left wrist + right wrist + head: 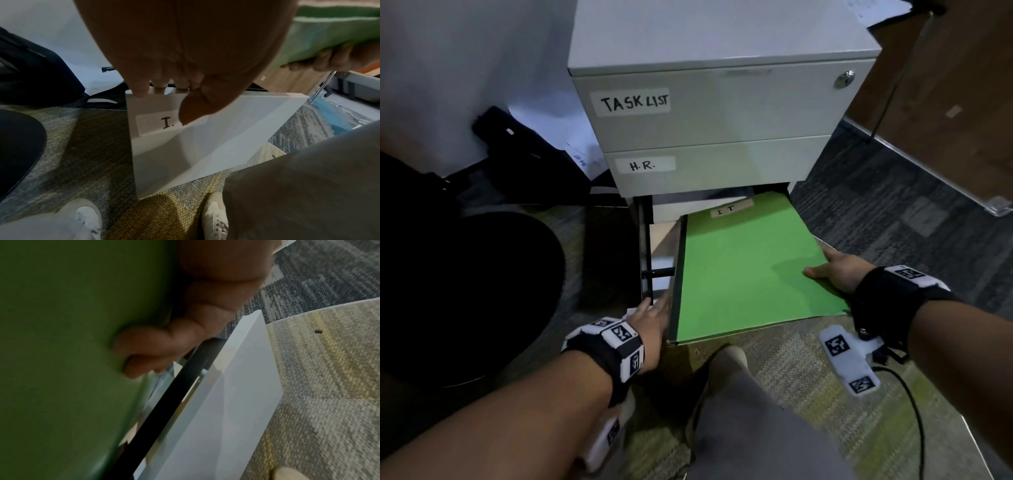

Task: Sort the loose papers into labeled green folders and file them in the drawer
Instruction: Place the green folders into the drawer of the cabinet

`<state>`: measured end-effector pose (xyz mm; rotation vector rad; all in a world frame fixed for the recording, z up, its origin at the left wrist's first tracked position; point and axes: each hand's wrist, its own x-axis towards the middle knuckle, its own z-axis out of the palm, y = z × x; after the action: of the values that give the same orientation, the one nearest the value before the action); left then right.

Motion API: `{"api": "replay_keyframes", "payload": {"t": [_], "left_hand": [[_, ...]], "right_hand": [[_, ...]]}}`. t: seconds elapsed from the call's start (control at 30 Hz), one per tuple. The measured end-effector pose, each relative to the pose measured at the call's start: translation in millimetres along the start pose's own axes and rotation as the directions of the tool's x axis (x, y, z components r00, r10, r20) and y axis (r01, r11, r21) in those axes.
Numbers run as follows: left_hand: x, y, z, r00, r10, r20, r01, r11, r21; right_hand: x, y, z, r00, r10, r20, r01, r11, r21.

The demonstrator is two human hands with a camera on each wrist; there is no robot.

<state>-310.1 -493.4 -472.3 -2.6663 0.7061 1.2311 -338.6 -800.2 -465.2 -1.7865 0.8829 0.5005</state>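
Note:
A green folder labelled "IT" hangs tilted over the pulled-out bottom drawer of a white cabinet. My right hand grips the folder's right edge, thumb on top and fingers curled underneath. In the right wrist view the folder fills the left side, above the drawer front. My left hand holds the drawer front at its top left corner. Its fingers hook over the rim and its thumb lies on the "I." label. The folder shows at upper right of the left wrist view.
The upper drawers, labelled "TASK LIST" and "H.R.", are closed. A black bag and a dark round base lie left of the cabinet. My leg and shoe stand right in front of the drawer. A wooden panel rises at right.

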Motion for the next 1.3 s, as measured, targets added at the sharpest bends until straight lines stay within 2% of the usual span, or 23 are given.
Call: {"api": "replay_keyframes", "payload": {"t": [0.13,0.2,0.3,0.37,0.43,0.5,0.6,0.77,0.83,0.87,0.97,1.07,1.2,1.27,1.3], "left_hand": [[19.6,-12.4,5.0,0.993,0.014,0.113,-0.015,1.0,0.007],[21.5,-10.0,7.0,0.998,-0.006,0.066,0.007,1.0,-0.015],[14.6,-6.6,3.7,0.998,-0.02,-0.056,0.018,0.999,-0.028],[9.0,-6.2,0.6,0.999,0.032,-0.038,-0.03,0.999,0.044],[9.4,-11.1,-2.0,0.998,0.057,-0.005,-0.056,0.995,0.082],[15.5,-16.9,1.5,0.996,0.075,0.042,-0.075,0.997,-0.002],[20.2,-18.8,8.3,0.996,0.079,0.049,-0.07,0.983,-0.171],[24.1,-21.0,14.2,0.993,0.095,0.067,-0.079,0.976,-0.203],[23.1,-22.0,16.4,0.989,0.119,0.086,-0.097,0.969,-0.227],[22.8,-21.9,19.0,0.988,0.123,0.094,-0.097,0.965,-0.244],[21.5,-19.8,26.5,0.986,0.12,0.113,-0.088,0.963,-0.256],[20.4,-18.8,31.0,0.985,0.127,0.12,-0.09,0.957,-0.276],[18.2,-19.2,31.5,0.986,0.121,0.114,-0.084,0.955,-0.286],[17.5,-19.2,30.5,0.987,0.114,0.118,-0.074,0.952,-0.296],[17.4,-19.5,30.2,0.985,0.117,0.126,-0.073,0.949,-0.307]], "right_hand": [[28.1,-8.1,5.1,0.998,0.002,0.07,0.007,0.991,-0.133],[40.1,-11.1,4.9,0.994,0.005,0.105,0.011,0.988,-0.155],[43.1,-18.6,4.0,0.988,-0.005,0.155,0.016,0.997,-0.072],[44.4,-20.2,3.3,0.987,-0.057,0.15,0.066,0.996,-0.054],[53.2,-19.8,6.1,0.99,-0.088,0.109,0.095,0.994,-0.061],[62.7,-22.6,14.7,0.995,-0.084,0.062,0.09,0.991,-0.095],[81.9,-33.9,31.7,0.999,-0.043,-0.001,0.042,0.995,-0.092],[120.6,-51.5,52.9,0.982,-0.099,-0.159,0.094,0.995,-0.04],[131.3,-60.2,53.0,0.977,-0.069,-0.203,0.05,0.994,-0.095],[137.8,-64.2,52.8,0.982,-0.031,-0.185,0.006,0.991,-0.133],[154.9,-68.6,55.5,0.985,0.043,-0.167,-0.105,0.919,-0.379],[171.0,-59.3,51.1,0.973,0.03,-0.229,-0.165,0.786,-0.596],[187.1,-45.0,44.5,0.973,0.049,-0.227,-0.197,0.691,-0.695],[187.9,-45.8,41.6,0.968,0.138,-0.208,-0.248,0.607,-0.755],[189.2,-46.0,40.5,0.967,0.148,-0.209,-0.255,0.631,-0.732]]}}
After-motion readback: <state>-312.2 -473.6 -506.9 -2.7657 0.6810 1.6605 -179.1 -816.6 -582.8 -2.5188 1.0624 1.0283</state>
